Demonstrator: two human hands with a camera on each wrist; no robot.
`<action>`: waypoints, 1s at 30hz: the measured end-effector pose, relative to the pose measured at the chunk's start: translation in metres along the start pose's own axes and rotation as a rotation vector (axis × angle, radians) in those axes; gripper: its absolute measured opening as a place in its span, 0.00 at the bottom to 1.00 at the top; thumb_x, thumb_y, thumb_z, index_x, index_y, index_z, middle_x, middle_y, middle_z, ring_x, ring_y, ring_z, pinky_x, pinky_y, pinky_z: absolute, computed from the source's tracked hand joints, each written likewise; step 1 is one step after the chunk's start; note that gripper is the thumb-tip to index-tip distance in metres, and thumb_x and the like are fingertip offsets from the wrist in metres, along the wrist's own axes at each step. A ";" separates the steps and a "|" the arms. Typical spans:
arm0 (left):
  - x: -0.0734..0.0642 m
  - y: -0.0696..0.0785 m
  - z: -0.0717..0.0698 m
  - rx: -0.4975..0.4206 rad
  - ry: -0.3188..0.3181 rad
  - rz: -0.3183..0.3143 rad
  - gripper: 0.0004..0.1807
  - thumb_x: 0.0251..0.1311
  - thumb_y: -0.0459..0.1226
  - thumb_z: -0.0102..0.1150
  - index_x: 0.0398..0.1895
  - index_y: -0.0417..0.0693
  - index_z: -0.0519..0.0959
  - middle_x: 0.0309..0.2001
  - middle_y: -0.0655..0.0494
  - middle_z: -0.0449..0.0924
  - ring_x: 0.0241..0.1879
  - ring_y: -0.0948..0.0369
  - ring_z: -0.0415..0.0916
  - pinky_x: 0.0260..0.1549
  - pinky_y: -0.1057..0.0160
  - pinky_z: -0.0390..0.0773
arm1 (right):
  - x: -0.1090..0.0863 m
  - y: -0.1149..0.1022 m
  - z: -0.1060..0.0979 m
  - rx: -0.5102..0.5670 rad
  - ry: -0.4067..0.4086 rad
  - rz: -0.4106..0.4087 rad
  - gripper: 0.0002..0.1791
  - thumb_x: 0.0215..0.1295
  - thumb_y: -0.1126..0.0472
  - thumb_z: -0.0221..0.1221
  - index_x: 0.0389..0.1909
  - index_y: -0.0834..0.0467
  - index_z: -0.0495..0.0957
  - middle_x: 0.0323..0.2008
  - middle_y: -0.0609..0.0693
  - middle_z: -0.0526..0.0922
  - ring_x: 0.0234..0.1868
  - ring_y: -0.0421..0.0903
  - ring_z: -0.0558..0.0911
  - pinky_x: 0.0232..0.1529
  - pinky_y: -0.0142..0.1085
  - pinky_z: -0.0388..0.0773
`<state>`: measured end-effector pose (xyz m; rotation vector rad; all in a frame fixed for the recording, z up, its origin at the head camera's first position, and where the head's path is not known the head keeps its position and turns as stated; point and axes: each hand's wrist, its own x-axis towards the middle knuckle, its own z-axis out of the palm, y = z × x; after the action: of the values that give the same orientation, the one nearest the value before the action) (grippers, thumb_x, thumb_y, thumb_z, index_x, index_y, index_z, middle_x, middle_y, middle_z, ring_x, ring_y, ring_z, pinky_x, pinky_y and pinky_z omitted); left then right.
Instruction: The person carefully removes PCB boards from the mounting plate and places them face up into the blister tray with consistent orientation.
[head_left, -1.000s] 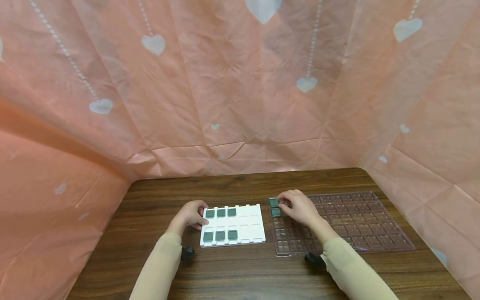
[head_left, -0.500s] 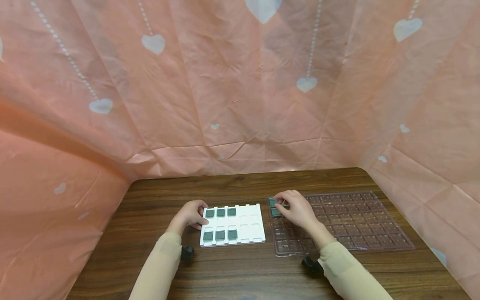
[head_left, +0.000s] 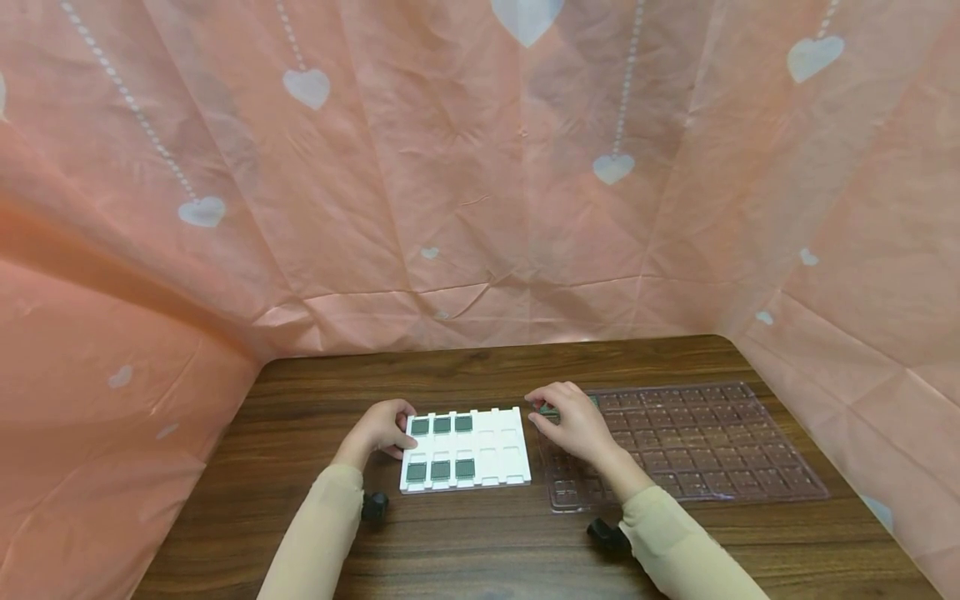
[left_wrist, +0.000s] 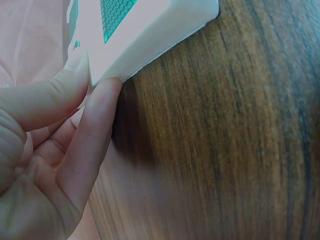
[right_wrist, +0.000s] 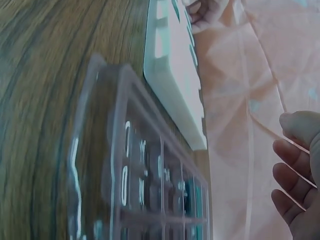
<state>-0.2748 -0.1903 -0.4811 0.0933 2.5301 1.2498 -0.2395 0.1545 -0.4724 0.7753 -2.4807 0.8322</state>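
A white slotted tray point(head_left: 487, 454) lies mid-table, with several square green chips point(head_left: 465, 469) in its left columns. My left hand point(head_left: 384, 429) holds its left end, thumb on top; in the left wrist view the fingers point(left_wrist: 97, 115) press the tray's corner from below. My right hand point(head_left: 573, 421) hovers over the left edge of a clear plastic tray point(head_left: 697, 442), fingers bent and apart. Nothing shows between these fingers point(right_wrist: 287, 175) in the right wrist view. Green chips point(head_left: 592, 401) sit in the clear tray's far left pockets, partly hidden by this hand.
The clear tray's many pockets stretch to the right over the wooden table point(head_left: 480, 542). A narrow gap separates both trays. Pink heart-patterned cloth point(head_left: 480, 208) hangs behind and at the sides. Black wrist devices point(head_left: 607, 535) sit under each wrist.
My right hand has moved left from the clear tray's far left pockets towards the white tray, uncovering a green chip to its right. My left hand and both trays stay put.
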 end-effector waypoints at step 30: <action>0.000 0.001 0.000 -0.004 0.001 -0.012 0.28 0.44 0.19 0.73 0.51 0.33 0.75 0.33 0.45 0.68 0.28 0.55 0.74 0.22 0.58 0.86 | 0.010 -0.028 0.039 -0.073 -0.089 -0.142 0.19 0.55 0.58 0.71 0.49 0.54 0.82 0.45 0.47 0.84 0.49 0.48 0.79 0.52 0.45 0.78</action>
<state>-0.2745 -0.1901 -0.4805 0.0757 2.5250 1.2511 -0.2374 0.1069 -0.4840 0.9685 -2.4830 0.6669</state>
